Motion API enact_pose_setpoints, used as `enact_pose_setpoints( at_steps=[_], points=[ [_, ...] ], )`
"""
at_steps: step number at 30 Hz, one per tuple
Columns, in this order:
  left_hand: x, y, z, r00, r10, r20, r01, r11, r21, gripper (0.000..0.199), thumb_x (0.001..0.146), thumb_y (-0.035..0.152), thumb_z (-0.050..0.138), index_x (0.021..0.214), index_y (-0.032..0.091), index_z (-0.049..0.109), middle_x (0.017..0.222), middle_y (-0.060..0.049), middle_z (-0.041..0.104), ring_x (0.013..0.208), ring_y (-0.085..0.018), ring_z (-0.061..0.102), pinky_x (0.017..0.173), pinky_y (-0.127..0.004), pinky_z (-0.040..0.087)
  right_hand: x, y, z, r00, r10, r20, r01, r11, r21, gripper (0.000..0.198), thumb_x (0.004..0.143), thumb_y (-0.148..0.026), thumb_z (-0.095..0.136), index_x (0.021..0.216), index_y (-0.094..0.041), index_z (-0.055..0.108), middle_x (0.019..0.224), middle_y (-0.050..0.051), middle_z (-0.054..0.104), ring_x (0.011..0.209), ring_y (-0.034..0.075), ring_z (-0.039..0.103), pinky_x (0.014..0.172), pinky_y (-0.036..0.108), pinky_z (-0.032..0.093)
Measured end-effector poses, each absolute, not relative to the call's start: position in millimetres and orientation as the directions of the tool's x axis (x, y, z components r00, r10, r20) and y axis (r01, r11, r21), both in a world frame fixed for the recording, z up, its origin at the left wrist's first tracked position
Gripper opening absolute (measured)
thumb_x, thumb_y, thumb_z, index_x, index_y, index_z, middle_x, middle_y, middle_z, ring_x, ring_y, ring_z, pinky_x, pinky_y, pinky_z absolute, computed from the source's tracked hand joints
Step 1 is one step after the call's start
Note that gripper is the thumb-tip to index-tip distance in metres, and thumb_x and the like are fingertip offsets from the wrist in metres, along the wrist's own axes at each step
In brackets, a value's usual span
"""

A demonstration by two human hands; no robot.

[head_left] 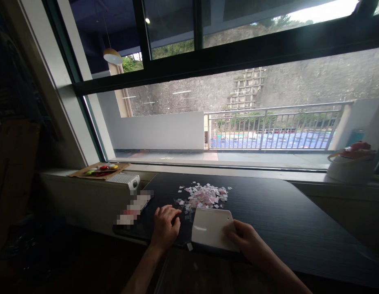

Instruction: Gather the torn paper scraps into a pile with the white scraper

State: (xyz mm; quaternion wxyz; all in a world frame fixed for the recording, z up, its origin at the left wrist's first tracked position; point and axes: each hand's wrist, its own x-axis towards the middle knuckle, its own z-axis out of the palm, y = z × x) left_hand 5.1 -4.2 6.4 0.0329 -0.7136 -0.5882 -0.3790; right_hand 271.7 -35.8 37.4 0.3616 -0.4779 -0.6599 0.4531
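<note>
My right hand (242, 237) grips the right edge of a white, glossy, flat plastic piece (209, 230) with rounded corners and a small hole near one corner. Its far edge meets the near side of a heap of small white and pinkish paper squares (206, 195). My left hand (167, 222) rests on the table to the left of the white piece, fingers loosely extended and nothing seen in them. The fingertips are close to the heap's left side. One loose paper square (189, 246) lies at the table's near edge, below the white piece.
The dark table (269, 212) stands against a large window. A blurred-out flat item (134, 210) lies at its left edge. On the sill at left are brown cardboard (99, 174) with colourful small objects and a white ridged box (125, 178). A white container (345, 165) stands at right.
</note>
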Motion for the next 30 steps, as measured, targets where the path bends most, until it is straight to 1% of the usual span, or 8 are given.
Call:
enact_pose_setpoints(
  at_steps=[4,6,11,16,18,23,26,30],
  points=[
    [5.3,-3.9,6.0,0.022,0.808,0.589,0.864,-0.311,0.396,0.025,0.074,0.016,0.047,0.087,0.024,0.067,0.094,-0.003,0.07,0.107,-0.026,0.055,0.101,-0.054,0.028,270.2,-36.3,35.6,-0.328,0.945,-0.009,0.26,0.081,-0.962,0.024,0.075,-0.034,0.057,0.081,-0.012,0.064,0.077,0.005,0.067,0.072,0.02,0.06,0.061,0.027,0.046],
    [5.2,-3.7,5.5,0.023,0.807,0.59,0.863,-0.314,0.396,0.025,0.074,0.016,0.047,0.087,0.024,0.066,0.094,-0.004,0.07,0.107,-0.026,0.055,0.102,-0.054,0.028,270.7,-37.0,35.5,-0.34,0.94,-0.007,0.236,0.078,-0.969,0.024,0.075,-0.035,0.058,0.079,-0.012,0.064,0.075,0.005,0.067,0.07,0.02,0.06,0.06,0.027,0.045],
    [5.1,-3.5,5.2,0.022,0.808,0.589,0.861,-0.315,0.399,0.025,0.074,0.016,0.047,0.087,0.024,0.066,0.094,-0.004,0.07,0.107,-0.026,0.055,0.102,-0.054,0.027,273.7,-35.9,35.5,-0.275,0.961,0.008,0.266,0.085,-0.96,0.021,0.073,-0.032,0.059,0.079,-0.013,0.064,0.078,0.006,0.068,0.074,0.021,0.06,0.063,0.029,0.047],
    [5.2,-3.9,6.3,0.026,0.81,0.586,0.862,-0.315,0.397,0.025,0.074,0.016,0.046,0.088,0.024,0.066,0.094,-0.004,0.07,0.108,-0.027,0.055,0.101,-0.056,0.028,271.7,-35.7,30.3,-0.313,0.949,-0.014,0.255,0.07,-0.964,0.022,0.074,-0.032,0.057,0.079,-0.012,0.064,0.074,0.005,0.067,0.07,0.02,0.06,0.06,0.027,0.045],
    [5.1,-4.3,6.8,0.027,0.811,0.584,0.862,-0.315,0.398,0.025,0.074,0.017,0.047,0.088,0.024,0.066,0.094,-0.004,0.07,0.108,-0.027,0.055,0.101,-0.056,0.028,272.4,-35.6,29.8,-0.318,0.948,-0.008,0.251,0.076,-0.965,0.023,0.074,-0.033,0.056,0.08,-0.012,0.064,0.074,0.005,0.066,0.07,0.02,0.059,0.06,0.027,0.045],
    [5.6,-5.0,7.4,0.022,0.809,0.587,0.861,-0.314,0.4,0.026,0.073,0.016,0.047,0.087,0.024,0.067,0.094,-0.004,0.071,0.108,-0.027,0.056,0.101,-0.056,0.028,271.6,-33.7,33.7,-0.243,0.969,0.055,0.311,0.131,-0.941,0.022,0.073,-0.033,0.055,0.077,-0.012,0.063,0.073,0.004,0.064,0.07,0.02,0.058,0.06,0.027,0.044],
    [6.2,-3.8,6.9,0.023,0.807,0.591,0.86,-0.317,0.4,0.025,0.073,0.016,0.047,0.086,0.023,0.067,0.093,-0.004,0.071,0.107,-0.028,0.056,0.1,-0.057,0.029,267.2,-34.1,36.4,-0.279,0.96,0.022,0.31,0.112,-0.944,0.022,0.074,-0.034,0.056,0.076,-0.013,0.063,0.072,0.004,0.065,0.068,0.019,0.058,0.059,0.027,0.044],
    [5.4,-3.3,9.2,0.032,0.799,0.6,0.857,-0.331,0.395,0.025,0.074,0.016,0.047,0.087,0.024,0.067,0.093,-0.004,0.071,0.106,-0.028,0.056,0.1,-0.057,0.029,270.6,-36.4,38.5,-0.312,0.95,-0.015,0.268,0.073,-0.961,0.024,0.074,-0.035,0.058,0.079,-0.013,0.063,0.075,0.005,0.067,0.071,0.02,0.06,0.061,0.027,0.046]
  ],
)
